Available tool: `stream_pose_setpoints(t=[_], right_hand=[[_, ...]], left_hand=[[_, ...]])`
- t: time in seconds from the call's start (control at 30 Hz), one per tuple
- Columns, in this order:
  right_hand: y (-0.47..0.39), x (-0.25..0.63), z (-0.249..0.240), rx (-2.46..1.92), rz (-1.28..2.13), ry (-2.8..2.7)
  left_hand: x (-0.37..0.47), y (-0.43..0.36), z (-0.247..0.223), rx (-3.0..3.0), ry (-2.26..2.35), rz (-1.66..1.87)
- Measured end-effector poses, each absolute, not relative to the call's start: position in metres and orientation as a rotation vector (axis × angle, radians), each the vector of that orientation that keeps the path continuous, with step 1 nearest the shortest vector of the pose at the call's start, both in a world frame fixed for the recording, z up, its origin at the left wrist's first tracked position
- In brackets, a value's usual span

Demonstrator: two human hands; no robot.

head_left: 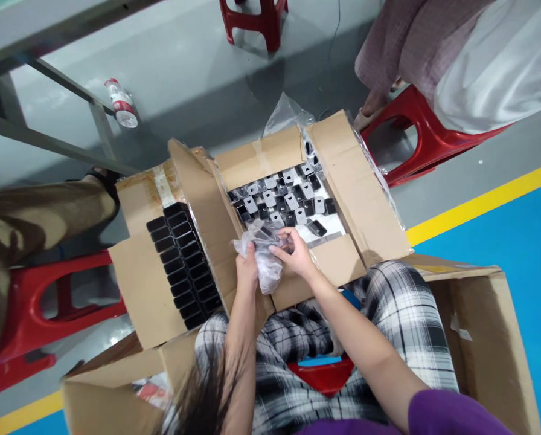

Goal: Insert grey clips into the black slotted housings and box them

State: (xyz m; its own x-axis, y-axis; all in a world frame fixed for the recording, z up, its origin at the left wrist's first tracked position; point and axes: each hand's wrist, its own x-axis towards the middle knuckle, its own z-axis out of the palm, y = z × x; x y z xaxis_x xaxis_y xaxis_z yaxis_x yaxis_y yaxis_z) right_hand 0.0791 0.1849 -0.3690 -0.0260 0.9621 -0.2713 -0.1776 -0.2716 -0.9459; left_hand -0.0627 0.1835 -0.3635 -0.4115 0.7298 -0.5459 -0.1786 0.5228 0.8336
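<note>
Both hands are at a crumpled clear plastic bag above the near edge of an open cardboard box. My left hand grips the bag's left side, thumb on top. My right hand pinches at the bag's upper right, fingers bent; a dark piece seems to be inside the plastic there, but its kind is unclear. Within the box, small black and grey rectangular casings stand in rows on a white layer. To the left, two rows of black rectangular casings lie on a cardboard surface.
Open box flaps stick out around the box. Larger cardboard boxes stand at lower left and lower right. Red stools and other seated people are at both sides. A plastic bottle lies on the floor near a metal frame.
</note>
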Motion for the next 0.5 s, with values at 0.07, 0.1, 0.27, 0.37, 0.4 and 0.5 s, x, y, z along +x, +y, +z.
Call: stream_pose_setpoints(t=[0.07,0.1,0.27,0.37,0.4,0.5], right_hand=[[0.192,0.086,-0.365,-1.276,1.456,-0.967],[0.196,0.089,-0.365,-1.260,1.504,-0.956],[0.199,0.085,-0.378,-1.122,1.867,-0.800],[0.190,0.080,-0.387,-1.090,1.933,-0.689],[0.188,0.079,-0.389,-1.083,1.944,-0.654],[0.187,0.078,-0.389,-1.048,1.984,-0.592]], left_hand=[[-0.068,0.183,-0.361,0.487,1.740,1.081],[-0.070,0.183,-0.359,0.493,1.745,1.081],[-0.068,0.186,-0.355,0.492,1.689,1.131],[-0.065,0.189,-0.353,0.469,1.659,1.155],[-0.065,0.189,-0.352,0.457,1.658,1.159],[-0.065,0.188,-0.352,0.424,1.668,1.160]])
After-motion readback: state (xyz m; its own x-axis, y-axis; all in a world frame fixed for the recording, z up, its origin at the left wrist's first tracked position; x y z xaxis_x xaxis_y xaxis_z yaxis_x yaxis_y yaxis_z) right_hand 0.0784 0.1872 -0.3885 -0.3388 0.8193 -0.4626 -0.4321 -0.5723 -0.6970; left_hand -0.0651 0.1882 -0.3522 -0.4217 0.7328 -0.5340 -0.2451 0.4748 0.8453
